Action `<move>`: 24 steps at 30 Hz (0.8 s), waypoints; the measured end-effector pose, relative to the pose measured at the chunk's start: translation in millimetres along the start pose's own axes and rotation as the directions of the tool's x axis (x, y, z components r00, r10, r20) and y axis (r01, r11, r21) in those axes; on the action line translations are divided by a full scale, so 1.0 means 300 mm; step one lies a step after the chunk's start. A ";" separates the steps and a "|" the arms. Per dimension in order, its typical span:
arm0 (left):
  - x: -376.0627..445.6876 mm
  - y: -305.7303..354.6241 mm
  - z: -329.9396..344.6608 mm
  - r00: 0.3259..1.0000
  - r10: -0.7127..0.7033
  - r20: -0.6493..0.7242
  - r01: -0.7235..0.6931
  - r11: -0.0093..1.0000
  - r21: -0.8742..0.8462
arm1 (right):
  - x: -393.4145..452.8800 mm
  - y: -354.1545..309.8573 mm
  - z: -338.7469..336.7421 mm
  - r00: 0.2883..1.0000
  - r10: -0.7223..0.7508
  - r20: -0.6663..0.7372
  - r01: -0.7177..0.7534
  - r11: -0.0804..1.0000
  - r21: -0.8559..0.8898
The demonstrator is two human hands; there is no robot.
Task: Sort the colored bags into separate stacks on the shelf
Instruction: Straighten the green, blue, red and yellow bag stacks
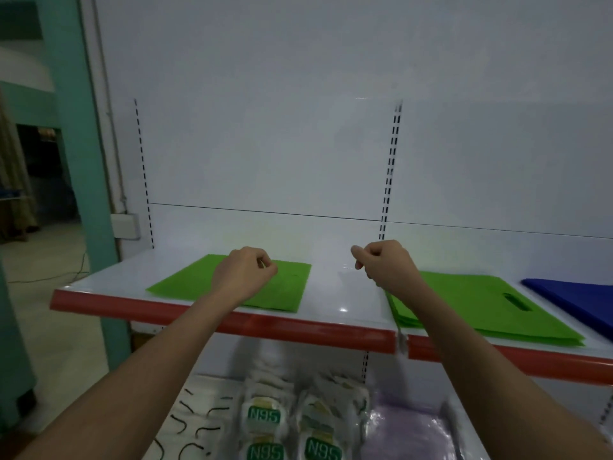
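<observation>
Bags of two colours lie on the shelf (pixel 341 293) in front of me: a single green bag (pixel 185 283) flat at the left, a thicker green stack (pixel 464 313) to the right of the middle, and a blue bag (pixel 577 297) at the far right, partly cut off by the frame edge. My left hand (pixel 243 268) hovers over the single green bag with its fingers curled in; thumb and forefinger seem to pinch together, but whether they hold a fold of the bag or nothing I cannot tell from this angle. My right hand (pixel 384 263) is curled too, held above the bare strip of shelf between the two green lots, just beside the near-left corner of the green stack, and it looks empty.

What the next move turns on, as I judge it: the green stack lies to the right of and slightly nearer than my right hand, its long side running away to the right along the shelf front, its handle slot toward the right end. My right hand is clearly the nearer one to it; my left is well apart from it.

Below, the lower shelf (pixel 454 413) holds packets marked N95 (pixel 265 418), some pale wrapped goods to their right, and thin dark hooks lying at the left.
</observation>
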State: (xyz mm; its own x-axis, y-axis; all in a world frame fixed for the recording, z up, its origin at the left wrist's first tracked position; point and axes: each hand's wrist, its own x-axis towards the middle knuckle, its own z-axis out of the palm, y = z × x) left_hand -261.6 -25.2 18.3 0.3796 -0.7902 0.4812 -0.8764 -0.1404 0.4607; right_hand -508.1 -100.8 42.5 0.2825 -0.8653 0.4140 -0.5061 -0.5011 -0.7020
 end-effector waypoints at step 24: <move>0.203 -0.822 -0.063 0.972 -0.226 0.064 0.232 0.965 -0.126 | 0.023 -0.105 0.620 0.921 0.351 -0.172 -0.388 0.873 -0.297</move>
State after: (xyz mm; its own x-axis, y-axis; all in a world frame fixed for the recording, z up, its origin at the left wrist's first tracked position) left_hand -16.7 -27.3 -51.9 0.5478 -0.7747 0.3159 -0.7199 -0.2441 0.6498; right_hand -338.7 -93.3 -40.3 -0.0574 -0.9704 0.2347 -0.7932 -0.0984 -0.6010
